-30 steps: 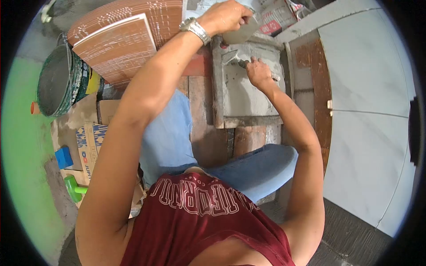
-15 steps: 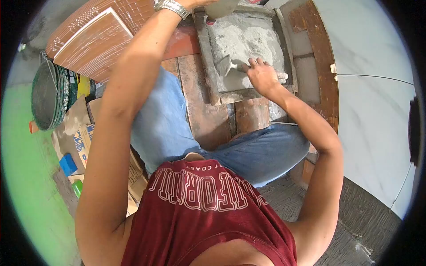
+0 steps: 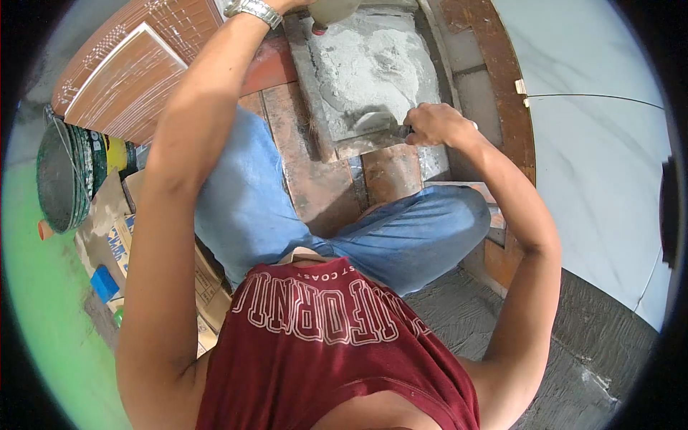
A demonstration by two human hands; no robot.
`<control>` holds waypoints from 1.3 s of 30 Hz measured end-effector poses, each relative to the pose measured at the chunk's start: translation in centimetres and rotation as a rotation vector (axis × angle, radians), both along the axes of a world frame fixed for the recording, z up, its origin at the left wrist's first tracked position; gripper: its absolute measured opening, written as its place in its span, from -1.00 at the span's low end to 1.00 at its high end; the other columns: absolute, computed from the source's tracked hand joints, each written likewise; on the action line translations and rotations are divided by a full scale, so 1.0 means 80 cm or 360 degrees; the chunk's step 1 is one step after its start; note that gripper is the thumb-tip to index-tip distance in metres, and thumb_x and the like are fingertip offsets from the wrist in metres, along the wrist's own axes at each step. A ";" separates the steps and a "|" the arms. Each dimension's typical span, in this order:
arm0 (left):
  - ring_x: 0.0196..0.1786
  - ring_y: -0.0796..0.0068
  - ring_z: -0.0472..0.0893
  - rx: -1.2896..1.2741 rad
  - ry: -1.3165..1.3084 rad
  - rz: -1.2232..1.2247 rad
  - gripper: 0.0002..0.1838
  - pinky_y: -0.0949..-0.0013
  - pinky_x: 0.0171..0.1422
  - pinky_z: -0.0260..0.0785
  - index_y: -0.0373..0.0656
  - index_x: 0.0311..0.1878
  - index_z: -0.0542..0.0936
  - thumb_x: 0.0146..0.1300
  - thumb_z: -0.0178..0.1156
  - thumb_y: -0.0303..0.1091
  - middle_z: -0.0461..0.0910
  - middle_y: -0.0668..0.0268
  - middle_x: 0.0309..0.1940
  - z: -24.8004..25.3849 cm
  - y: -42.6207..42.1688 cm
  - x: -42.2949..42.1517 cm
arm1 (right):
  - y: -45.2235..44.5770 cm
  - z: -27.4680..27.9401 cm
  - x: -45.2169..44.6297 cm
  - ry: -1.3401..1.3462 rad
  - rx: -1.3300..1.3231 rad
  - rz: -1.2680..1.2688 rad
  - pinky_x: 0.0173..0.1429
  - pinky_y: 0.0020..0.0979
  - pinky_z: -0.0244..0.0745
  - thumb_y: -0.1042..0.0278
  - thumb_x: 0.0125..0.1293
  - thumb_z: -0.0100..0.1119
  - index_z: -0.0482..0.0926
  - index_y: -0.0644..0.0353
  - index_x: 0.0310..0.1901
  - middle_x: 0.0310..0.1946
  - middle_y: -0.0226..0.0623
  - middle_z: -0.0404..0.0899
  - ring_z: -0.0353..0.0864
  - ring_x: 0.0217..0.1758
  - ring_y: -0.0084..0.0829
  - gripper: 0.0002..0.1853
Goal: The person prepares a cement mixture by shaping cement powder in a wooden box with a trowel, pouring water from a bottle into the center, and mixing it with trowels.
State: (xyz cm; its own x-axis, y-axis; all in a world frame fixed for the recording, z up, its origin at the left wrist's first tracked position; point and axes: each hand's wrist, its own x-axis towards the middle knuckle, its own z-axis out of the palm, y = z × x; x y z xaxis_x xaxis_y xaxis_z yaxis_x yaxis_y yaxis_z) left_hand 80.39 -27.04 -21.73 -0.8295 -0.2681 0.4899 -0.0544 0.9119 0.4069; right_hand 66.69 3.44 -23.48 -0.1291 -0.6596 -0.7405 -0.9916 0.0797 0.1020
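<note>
My right hand (image 3: 438, 125) is closed around the handle of a trowel (image 3: 374, 123). The trowel's blade is low at the near end of a wooden-framed mixing tray (image 3: 309, 97), against grey cement mix (image 3: 373, 61). Powdery, lighter mix covers much of the tray, and its near edge looks wetter. At the top edge of the view is my left hand (image 3: 292, 3), mostly cut off, with a metal watch on the wrist. Its fingers are hidden beside a grayish container (image 3: 335, 10), which has a red spot low on it, over the tray's far left part.
To the left stand a dark bucket (image 3: 61, 175) and a patterned brown panel (image 3: 136, 68). Cardboard (image 3: 209, 283) and a blue piece (image 3: 104, 285) lie below them. Large pale tiles (image 3: 595, 143) cover the right side, beyond a brown wooden board (image 3: 512, 86). Ridged grey mortar (image 3: 573, 337) lies lower right.
My right hand has drawn the trowel toward the tray's near edge, and the blade has turned. The whole view has shifted slightly. My left hand and the container keep about the same place over the tray.
</note>
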 end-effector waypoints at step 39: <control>-0.19 -0.04 0.62 -0.0350 -0.0728 -0.0514 -0.88 0.03 -0.16 0.43 -0.17 -0.22 0.55 0.17 0.09 -0.47 0.62 0.06 -0.35 0.054 0.100 -0.118 | 0.119 0.054 -0.119 0.0027 -0.0620 -0.1210 0.06 -0.16 0.63 0.37 0.06 0.29 0.71 0.30 -0.07 -0.04 0.01 0.70 0.72 0.08 -0.10 -0.64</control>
